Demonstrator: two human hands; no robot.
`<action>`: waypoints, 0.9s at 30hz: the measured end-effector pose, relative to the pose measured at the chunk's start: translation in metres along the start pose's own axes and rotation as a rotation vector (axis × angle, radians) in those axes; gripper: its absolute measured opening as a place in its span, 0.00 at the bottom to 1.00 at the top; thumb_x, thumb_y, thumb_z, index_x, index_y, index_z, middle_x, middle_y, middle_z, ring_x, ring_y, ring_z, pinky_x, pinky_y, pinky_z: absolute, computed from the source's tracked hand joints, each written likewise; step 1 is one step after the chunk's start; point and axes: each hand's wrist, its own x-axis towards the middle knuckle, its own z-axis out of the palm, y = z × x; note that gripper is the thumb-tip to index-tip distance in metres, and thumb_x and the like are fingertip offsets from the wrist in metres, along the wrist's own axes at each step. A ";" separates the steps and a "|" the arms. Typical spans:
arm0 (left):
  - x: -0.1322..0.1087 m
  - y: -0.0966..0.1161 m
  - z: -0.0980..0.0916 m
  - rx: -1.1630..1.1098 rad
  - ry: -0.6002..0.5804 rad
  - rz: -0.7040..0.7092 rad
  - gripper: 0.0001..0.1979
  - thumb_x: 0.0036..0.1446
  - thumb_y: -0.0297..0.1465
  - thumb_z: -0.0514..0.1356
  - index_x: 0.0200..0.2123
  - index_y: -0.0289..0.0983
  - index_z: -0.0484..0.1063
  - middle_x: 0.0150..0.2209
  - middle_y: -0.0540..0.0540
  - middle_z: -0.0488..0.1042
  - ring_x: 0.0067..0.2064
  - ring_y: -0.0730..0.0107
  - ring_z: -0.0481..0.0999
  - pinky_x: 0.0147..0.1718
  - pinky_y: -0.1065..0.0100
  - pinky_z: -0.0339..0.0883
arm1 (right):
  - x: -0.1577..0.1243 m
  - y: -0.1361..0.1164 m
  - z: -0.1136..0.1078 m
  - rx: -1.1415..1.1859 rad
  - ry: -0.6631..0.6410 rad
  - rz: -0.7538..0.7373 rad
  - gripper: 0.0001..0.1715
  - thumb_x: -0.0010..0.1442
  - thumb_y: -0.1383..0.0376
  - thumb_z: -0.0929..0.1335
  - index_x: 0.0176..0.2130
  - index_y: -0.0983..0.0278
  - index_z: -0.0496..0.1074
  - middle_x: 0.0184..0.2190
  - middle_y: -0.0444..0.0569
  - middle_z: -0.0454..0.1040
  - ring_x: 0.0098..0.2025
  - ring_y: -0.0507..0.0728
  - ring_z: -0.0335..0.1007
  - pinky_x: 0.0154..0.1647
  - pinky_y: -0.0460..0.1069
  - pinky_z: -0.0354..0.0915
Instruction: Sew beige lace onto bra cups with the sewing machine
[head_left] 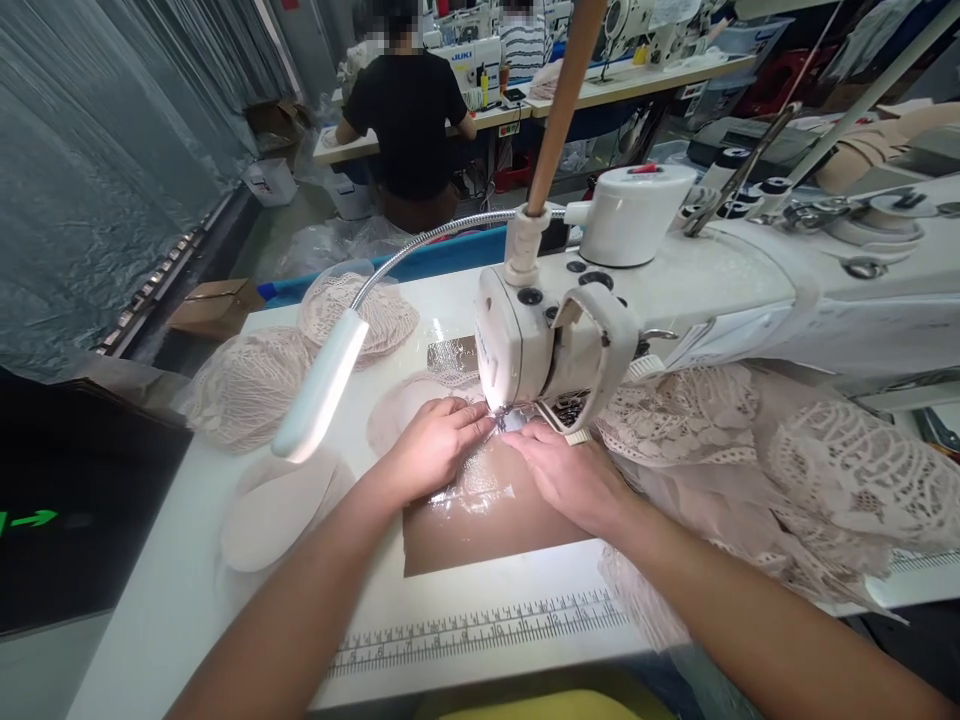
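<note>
My left hand [431, 445] lies on the table with its fingers pressed together on a small piece of lace fabric [480, 470], just left of the needle area under the white sewing machine [675, 290] head. On the other side of the needle, my right hand [566, 470] rests flat on the same piece, fingertips pointing at the presser foot. The fabric lies on a brown plate [480, 530] set in the table. What is under the fingertips is too small to make out.
Lace bra cups [251, 385] are piled at the left, and more lace pieces [810, 470] at the right under the machine arm. A gooseneck lamp [322, 385] hangs over the left. A ruler strip [480, 630] runs along the front edge. People sit at machines behind.
</note>
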 end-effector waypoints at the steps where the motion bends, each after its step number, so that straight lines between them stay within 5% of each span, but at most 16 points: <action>1: 0.000 0.000 0.001 -0.001 0.010 0.002 0.21 0.59 0.25 0.54 0.55 0.36 0.67 0.53 0.39 0.72 0.42 0.58 0.69 0.41 0.56 0.65 | 0.000 0.001 0.000 0.010 -0.005 0.002 0.21 0.59 0.74 0.61 0.46 0.61 0.76 0.35 0.47 0.76 0.31 0.53 0.67 0.31 0.46 0.60; 9: -0.001 0.003 -0.004 0.081 -0.007 -0.054 0.20 0.59 0.25 0.53 0.55 0.34 0.67 0.52 0.38 0.71 0.51 0.53 0.67 0.49 0.55 0.64 | 0.001 0.003 0.000 0.095 0.010 0.026 0.19 0.61 0.72 0.61 0.47 0.62 0.76 0.39 0.49 0.78 0.39 0.56 0.72 0.39 0.48 0.66; 16: -0.007 0.028 -0.026 0.095 -0.135 -0.172 0.15 0.64 0.32 0.49 0.43 0.32 0.73 0.46 0.37 0.73 0.41 0.57 0.72 0.39 0.58 0.70 | 0.001 0.001 -0.004 0.117 0.011 0.041 0.19 0.59 0.73 0.62 0.45 0.61 0.76 0.37 0.49 0.78 0.35 0.55 0.72 0.34 0.47 0.65; 22: -0.008 0.042 -0.018 0.007 -0.076 -0.226 0.14 0.63 0.32 0.51 0.43 0.32 0.73 0.44 0.37 0.73 0.42 0.59 0.72 0.41 0.60 0.70 | 0.000 0.001 -0.006 0.113 0.007 0.065 0.20 0.60 0.73 0.61 0.44 0.61 0.76 0.35 0.48 0.78 0.32 0.54 0.70 0.31 0.47 0.62; 27: -0.004 0.046 -0.014 -0.031 -0.062 -0.117 0.15 0.64 0.32 0.50 0.47 0.32 0.72 0.51 0.38 0.71 0.44 0.58 0.70 0.44 0.58 0.69 | -0.001 0.003 -0.006 0.146 0.004 0.077 0.18 0.60 0.72 0.61 0.43 0.62 0.76 0.36 0.49 0.77 0.32 0.54 0.69 0.31 0.46 0.61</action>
